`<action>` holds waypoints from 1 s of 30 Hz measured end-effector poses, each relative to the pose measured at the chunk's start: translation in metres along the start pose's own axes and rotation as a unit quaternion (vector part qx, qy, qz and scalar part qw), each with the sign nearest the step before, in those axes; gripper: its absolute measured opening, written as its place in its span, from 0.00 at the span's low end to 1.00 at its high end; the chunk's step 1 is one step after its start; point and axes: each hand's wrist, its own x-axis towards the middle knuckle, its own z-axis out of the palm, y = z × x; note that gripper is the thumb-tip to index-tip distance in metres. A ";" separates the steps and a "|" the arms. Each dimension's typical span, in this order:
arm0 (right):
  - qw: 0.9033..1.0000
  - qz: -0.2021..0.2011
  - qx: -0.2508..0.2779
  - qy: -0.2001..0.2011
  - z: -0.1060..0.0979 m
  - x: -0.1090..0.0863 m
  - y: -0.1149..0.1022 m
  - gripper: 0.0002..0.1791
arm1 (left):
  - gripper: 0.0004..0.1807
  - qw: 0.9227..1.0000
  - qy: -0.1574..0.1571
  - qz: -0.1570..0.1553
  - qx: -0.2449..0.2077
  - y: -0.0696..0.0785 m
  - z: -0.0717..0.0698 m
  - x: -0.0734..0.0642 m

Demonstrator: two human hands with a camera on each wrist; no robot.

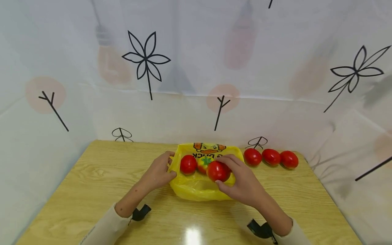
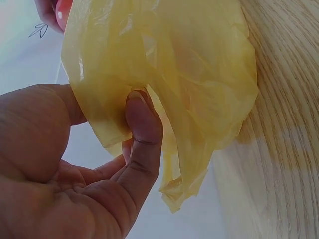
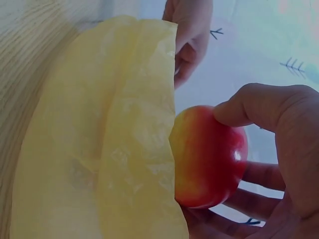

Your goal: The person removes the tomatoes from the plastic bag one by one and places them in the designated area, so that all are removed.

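A yellow plastic bag (image 1: 199,194) with a cartoon duck print lies on the table, its mouth spread open. Inside it are a red tomato (image 1: 188,164) and another tomato (image 1: 202,166) with a green leafy top. My left hand (image 1: 157,173) pinches the bag's left edge; the left wrist view shows the thin film (image 2: 107,94) between thumb and fingers. Over the bag's mouth, my right hand (image 1: 245,183) grips a tomato (image 1: 218,171) between thumb and fingertips. In the right wrist view the bag's near wall partly covers that tomato (image 3: 212,157), which shades from red to yellow.
Three more red tomatoes stand in a row at the table's back right: one (image 1: 252,157) near the bag, then a second (image 1: 271,157) and a third (image 1: 289,159). A patterned white cloth (image 1: 190,115) hangs behind the wooden table (image 1: 101,180).
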 end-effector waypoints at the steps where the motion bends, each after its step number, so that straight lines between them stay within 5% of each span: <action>1: 1.000 0.003 0.000 0.003 -0.002 -0.001 0.000 0.35 | 0.38 1.000 0.001 0.001 -0.001 0.000 0.000 0.000; 18: 0.995 0.032 -0.039 0.086 -0.037 -0.025 0.031 0.35 | 0.38 1.000 0.001 0.003 0.000 0.000 -0.002 0.001; 30: 0.993 0.031 -0.047 0.104 -0.056 -0.026 0.053 0.35 | 0.38 1.000 0.004 -0.006 0.000 -0.001 -0.002 0.000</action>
